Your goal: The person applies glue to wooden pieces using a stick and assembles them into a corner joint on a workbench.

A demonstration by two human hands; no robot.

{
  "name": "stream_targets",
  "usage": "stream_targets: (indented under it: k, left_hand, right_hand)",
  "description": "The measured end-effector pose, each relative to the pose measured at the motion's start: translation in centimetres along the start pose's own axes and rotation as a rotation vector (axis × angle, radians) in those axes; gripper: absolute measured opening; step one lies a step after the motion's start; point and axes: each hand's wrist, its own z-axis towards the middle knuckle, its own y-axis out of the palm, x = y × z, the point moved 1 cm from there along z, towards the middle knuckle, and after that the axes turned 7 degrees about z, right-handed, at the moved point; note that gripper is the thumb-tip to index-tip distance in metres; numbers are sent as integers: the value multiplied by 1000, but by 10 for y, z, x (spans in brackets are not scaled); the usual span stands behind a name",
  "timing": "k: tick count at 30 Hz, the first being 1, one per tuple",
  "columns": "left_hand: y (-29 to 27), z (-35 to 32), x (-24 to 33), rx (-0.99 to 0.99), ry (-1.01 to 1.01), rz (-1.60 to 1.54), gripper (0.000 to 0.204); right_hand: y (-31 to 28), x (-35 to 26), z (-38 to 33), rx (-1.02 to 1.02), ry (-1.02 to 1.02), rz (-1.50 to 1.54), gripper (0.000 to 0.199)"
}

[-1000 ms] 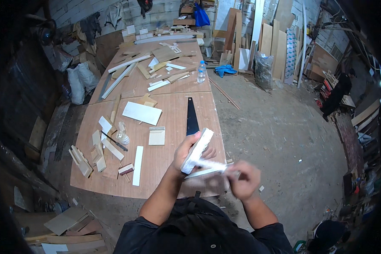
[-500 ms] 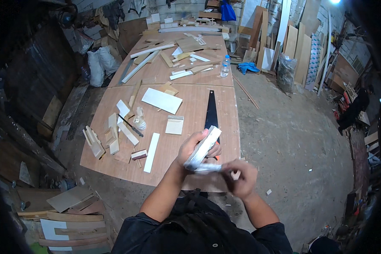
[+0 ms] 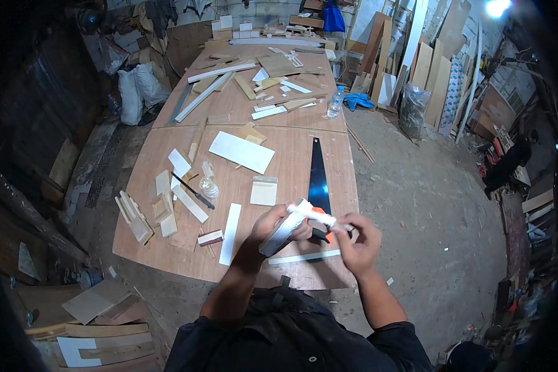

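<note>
My left hand (image 3: 278, 224) grips a white flat wooden block (image 3: 283, 230), held tilted above the near edge of the plywood table (image 3: 291, 167). My right hand (image 3: 358, 240) pinches the end of a thin white strip (image 3: 313, 214) laid across the top of that block. Just behind my hands lies a handsaw (image 3: 318, 180) with a dark blade and an orange and black handle, partly hidden by my fingers. A long white strip (image 3: 304, 256) rests on the table under my hands.
White boards (image 3: 241, 152), a small square panel (image 3: 264, 190), a narrow strip (image 3: 230, 225), wood offcuts (image 3: 161, 208), a small clear bottle (image 3: 208, 184) and a dark pencil-like tool (image 3: 192, 190) lie on the table. A water bottle (image 3: 335, 103) stands farther back. Boards lean on the right wall.
The view has shifted so the table sits lower and nearer. The block in my left hand has tilted lower, and the thin strip now lies across its top.
</note>
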Motion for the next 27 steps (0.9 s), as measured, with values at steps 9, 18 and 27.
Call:
stream_targets:
  k: [9, 18, 27]
  left_hand:
    - [-182, -95, 41, 1006, 133, 93, 36]
    - [-317, -181, 68, 638, 371, -210, 39]
    - [-359, -208, 76, 1007, 283, -96, 29]
  right_hand:
    - [134, 73, 15, 43, 485, 210, 18]
    - [318, 205, 32, -386, 510, -224, 20]
    - [391, 265, 54, -766, 186, -580, 17]
